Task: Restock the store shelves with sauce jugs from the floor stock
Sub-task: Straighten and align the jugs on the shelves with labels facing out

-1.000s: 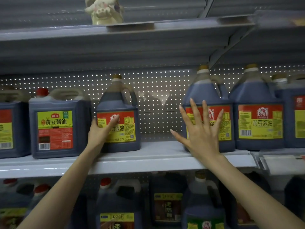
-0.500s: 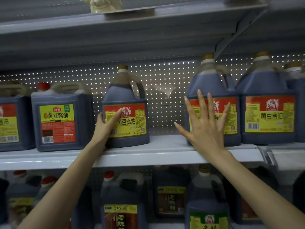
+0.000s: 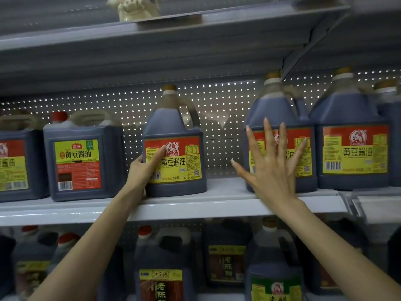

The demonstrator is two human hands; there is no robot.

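The one open stretch of the shelf (image 3: 217, 203) lies between the middle jug (image 3: 175, 127) and the right jug (image 3: 273, 109), bare right back to the pegboard (image 3: 221, 109). The right hand (image 3: 271, 170), fingers spread flat on the right jug's front, pokes its thumb into that gap. The left hand (image 3: 144, 168) grips the middle jug's left side and fills the narrow slot beside the square jug (image 3: 82, 157). The end jug (image 3: 351, 153) stands close against the right jug, no way through. There is headroom over the caps under the upper shelf (image 3: 152, 40). The lower jugs (image 3: 165, 257) are packed tight.
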